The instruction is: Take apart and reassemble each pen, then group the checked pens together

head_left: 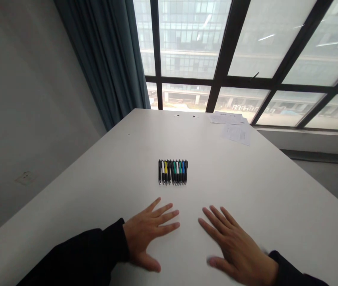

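A row of several pens (177, 172) lies side by side on the white table (112, 174), their tips toward me. Black, white, yellow, green and blue barrels show among them. Below the row, to its left, my left hand (148, 232) is spread with its palm down and holds nothing. My right hand (234, 242) is likewise open, fingers apart and empty, below the pens and to their right. Both hands stay apart from the pens. Whether the palms rest on the tabletop or hover just over it, I cannot tell.
Sheets of paper (236, 133) lie at the table's far right corner. Two small white pieces (177, 115) sit near the far edge. Beyond are a dark-framed window (216, 81) and a blue curtain (112, 59). A grey wall (32, 99) runs along the left.
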`<state>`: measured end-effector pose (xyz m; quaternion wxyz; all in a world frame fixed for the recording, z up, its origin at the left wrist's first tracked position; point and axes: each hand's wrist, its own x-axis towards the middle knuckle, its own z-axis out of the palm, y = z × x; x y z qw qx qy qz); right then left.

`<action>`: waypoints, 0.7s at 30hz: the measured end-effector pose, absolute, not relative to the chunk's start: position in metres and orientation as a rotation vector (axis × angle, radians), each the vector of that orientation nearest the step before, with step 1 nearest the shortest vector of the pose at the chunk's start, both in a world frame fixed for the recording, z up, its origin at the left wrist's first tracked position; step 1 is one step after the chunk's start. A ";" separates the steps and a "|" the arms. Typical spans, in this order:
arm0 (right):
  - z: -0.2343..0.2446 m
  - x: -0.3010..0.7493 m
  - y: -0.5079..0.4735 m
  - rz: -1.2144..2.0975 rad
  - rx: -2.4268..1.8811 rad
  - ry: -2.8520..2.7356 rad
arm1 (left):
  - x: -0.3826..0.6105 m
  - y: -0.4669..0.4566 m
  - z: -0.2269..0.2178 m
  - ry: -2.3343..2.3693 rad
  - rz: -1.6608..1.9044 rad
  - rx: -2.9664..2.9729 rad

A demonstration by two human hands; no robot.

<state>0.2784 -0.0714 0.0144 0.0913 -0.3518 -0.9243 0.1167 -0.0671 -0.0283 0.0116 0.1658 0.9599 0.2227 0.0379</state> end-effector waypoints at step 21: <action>0.015 0.276 -0.073 0.368 -1.071 -2.793 | -0.067 -0.030 0.012 0.642 0.115 2.722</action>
